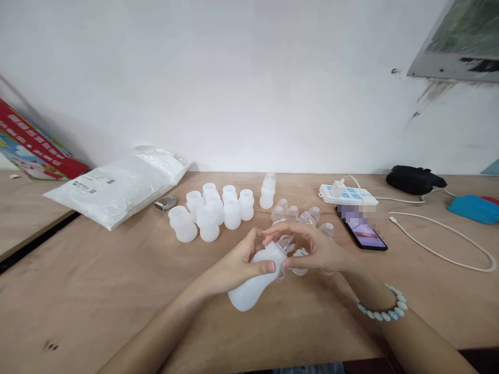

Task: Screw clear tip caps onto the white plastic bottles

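Observation:
A translucent white baby bottle [249,288] is held tilted above the table, its base toward the lower left. My left hand [236,265] is wrapped round its upper body, thumb on the near side. My right hand [317,244] is closed around the bottle's neck end, with fingertips on a clear bottle nipple [285,242] at the opening. Beyond my right hand lie several clear caps and nipple parts [291,212], some partly hidden by the fingers. Several open white bottle bodies [208,223] stand grouped at the back left. One bottle with a clear top [267,192] stands upright near the wall.
A white plastic package [120,182] and a watch [165,203] lie at the left, with a red box [39,145] behind. At the right are a power strip [346,195], a phone [362,228], a white cable [448,223], a black case [415,179] and a blue item [473,209].

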The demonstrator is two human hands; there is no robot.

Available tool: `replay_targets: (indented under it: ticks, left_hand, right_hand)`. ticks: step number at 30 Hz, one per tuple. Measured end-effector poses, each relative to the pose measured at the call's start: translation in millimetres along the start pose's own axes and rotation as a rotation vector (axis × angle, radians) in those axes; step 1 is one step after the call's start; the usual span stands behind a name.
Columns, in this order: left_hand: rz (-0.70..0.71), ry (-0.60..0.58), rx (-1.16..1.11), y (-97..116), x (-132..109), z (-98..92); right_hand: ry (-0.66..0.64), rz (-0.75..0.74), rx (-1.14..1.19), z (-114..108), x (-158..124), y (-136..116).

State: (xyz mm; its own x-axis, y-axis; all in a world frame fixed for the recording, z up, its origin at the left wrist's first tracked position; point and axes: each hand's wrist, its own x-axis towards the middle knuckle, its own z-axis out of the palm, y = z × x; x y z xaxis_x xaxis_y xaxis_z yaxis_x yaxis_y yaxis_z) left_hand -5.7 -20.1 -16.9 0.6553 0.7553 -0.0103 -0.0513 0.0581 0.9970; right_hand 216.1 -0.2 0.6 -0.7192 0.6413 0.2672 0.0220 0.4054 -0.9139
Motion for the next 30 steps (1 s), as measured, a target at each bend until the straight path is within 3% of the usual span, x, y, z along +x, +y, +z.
replay_targets:
  ticks: [3,5,11,21,23,26,28,30]
  left_hand:
    - [-0.079,-0.12,0.027,5.5,-0.3,-3.2]
    - [-0.109,-0.12,0.106,7.6,-0.6,-1.7]
    - [-0.002,0.202,0.75,3.7,-2.9,14.9]
    - [0.168,0.279,1.551,-6.4,1.4,17.7]
    - [0.225,0.353,1.625,-11.0,4.9,12.5]
    - [0.265,0.466,1.561,-12.8,7.0,3.3]
    - [0.257,0.511,1.48,-11.1,6.4,-1.7]
    - [0.232,0.523,1.434,-9.3,5.5,-4.6]
  right_hand:
    - [0.074,-0.048,-0.029,-0.4,-0.8,0.4]
    - [0.134,-0.054,-0.097,1.1,-0.8,2.2]
    - [0.294,0.035,-0.316,12.2,3.6,7.5]
    - [0.489,0.1,-0.39,34.7,9.4,19.8]
    - [0.473,0.065,-0.404,29.0,9.9,22.5]
    - [0.455,0.053,-0.473,4.9,6.7,24.8]
    - [0.495,0.097,-0.756,-17.1,1.9,26.6]
    - [0.379,0.189,-1.128,-35.7,-3.7,30.3]
